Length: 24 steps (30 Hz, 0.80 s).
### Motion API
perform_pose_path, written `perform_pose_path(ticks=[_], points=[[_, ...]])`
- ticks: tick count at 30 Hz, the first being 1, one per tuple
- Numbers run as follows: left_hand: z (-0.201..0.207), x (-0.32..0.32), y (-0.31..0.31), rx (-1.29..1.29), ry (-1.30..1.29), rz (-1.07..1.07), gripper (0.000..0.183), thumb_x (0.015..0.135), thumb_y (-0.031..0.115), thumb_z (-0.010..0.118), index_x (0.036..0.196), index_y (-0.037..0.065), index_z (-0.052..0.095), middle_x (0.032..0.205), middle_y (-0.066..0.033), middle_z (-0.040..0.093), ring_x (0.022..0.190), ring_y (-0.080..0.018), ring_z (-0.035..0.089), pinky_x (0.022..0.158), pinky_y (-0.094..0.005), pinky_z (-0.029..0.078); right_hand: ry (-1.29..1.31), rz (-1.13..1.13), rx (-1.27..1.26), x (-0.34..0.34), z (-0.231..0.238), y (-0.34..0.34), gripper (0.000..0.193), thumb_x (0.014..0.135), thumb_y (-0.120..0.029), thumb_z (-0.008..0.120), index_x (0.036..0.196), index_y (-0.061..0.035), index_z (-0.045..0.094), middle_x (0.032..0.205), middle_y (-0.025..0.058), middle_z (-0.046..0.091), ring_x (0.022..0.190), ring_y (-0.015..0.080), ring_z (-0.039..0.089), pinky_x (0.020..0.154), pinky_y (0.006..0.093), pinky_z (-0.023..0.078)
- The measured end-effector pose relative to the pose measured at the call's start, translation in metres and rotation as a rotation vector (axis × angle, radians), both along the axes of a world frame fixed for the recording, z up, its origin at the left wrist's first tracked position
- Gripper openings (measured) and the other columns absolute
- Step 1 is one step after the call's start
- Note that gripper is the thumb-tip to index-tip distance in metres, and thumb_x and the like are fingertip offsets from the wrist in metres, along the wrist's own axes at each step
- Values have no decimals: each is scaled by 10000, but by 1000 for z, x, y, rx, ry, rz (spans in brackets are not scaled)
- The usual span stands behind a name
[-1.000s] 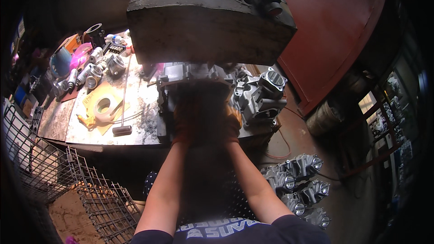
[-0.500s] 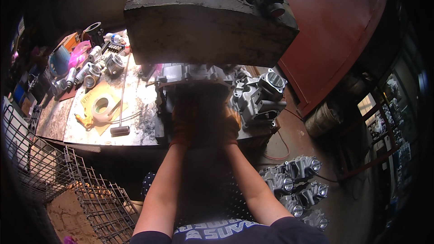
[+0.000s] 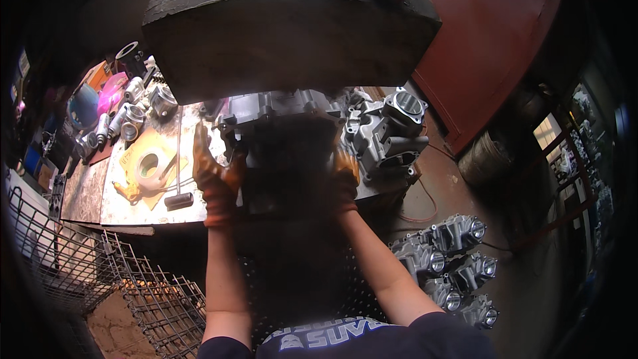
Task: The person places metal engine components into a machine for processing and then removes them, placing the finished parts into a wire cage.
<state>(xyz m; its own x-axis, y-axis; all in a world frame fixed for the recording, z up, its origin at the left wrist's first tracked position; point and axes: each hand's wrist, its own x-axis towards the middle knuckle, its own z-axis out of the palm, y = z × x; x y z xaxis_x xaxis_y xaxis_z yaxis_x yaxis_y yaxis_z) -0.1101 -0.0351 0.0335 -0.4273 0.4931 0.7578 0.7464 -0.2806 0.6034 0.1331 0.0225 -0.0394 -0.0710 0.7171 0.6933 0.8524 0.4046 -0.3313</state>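
A large silver metal casting sits on the workbench, and its near side is lost in deep shadow. Both my hands wear orange-and-yellow work gloves. At the casting's left side, my left hand is open, its fingers stretched upward and the thumb spread apart from them. My right hand is against or close beside the casting's right side; its fingers are partly hidden in the dark. Just right of that hand stands another silver casting with a round bore on top.
A big dark box-shaped block overhangs the bench. To the left lie a tape roll, a black-headed mallet and several metal parts. A wire basket stands lower left. Several castings are lower right, near a red panel.
My left hand has moved left, out of the shadow in front of the casting, and its fingers have spread. My right hand stays near the casting's right side. The view has shifted slightly.
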Motion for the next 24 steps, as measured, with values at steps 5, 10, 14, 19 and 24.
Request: perform_pose_path(ticks=[5, 10, 14, 19, 24], points=[[-11, -40, 41, -112, -1100, -1015, 281, 847, 113, 648, 1098, 22, 560, 1008, -59, 611, 909, -149, 590, 781, -275, 492, -92, -56, -301, -12, -9, 0, 575, 831, -362, 586, 1270, -7, 477, 1227, 187, 527, 1164, 345, 481, 1015, 423, 361], [15, 8, 31, -178, -545, -702, 301, 839, 60, 643, 1124, 18, 556, 1020, -61, 620, 912, -147, 598, 764, -263, 496, -12, 104, -405, 32, -3, -10, 489, 776, -287, 615, 1202, -55, 552, 1096, 175, 595, 1034, 332, 564, 900, 422, 443], [34, 30, -52, -188, -606, -642, 325, 823, 36, 646, 1134, 18, 555, 1009, -61, 634, 901, -153, 605, 763, -270, 485, -175, 329, -326, 73, 36, -34, 331, 732, -109, 587, 1059, -86, 638, 1074, 138, 638, 1008, 329, 600, 866, 394, 478], [17, 41, -117, -185, 593, -372, 479, 818, 55, 663, 1254, 7, 469, 1070, -105, 587, 936, -189, 586, 797, -298, 484, 504, 135, -706, 155, 111, -68, 381, 833, -156, 621, 1186, -16, 580, 1004, 165, 666, 918, 197, 628, 779, 296, 494], [70, 164, -157, -214, 93, -746, 527, 778, 95, 666, 1245, -54, 471, 1150, -142, 558, 1040, -219, 550, 919, -344, 428, 210, 608, -899, 248, 189, -68, 436, 795, -241, 707, 1189, -125, 561, 1036, 70, 639, 933, 160, 595, 813, 295, 450]])
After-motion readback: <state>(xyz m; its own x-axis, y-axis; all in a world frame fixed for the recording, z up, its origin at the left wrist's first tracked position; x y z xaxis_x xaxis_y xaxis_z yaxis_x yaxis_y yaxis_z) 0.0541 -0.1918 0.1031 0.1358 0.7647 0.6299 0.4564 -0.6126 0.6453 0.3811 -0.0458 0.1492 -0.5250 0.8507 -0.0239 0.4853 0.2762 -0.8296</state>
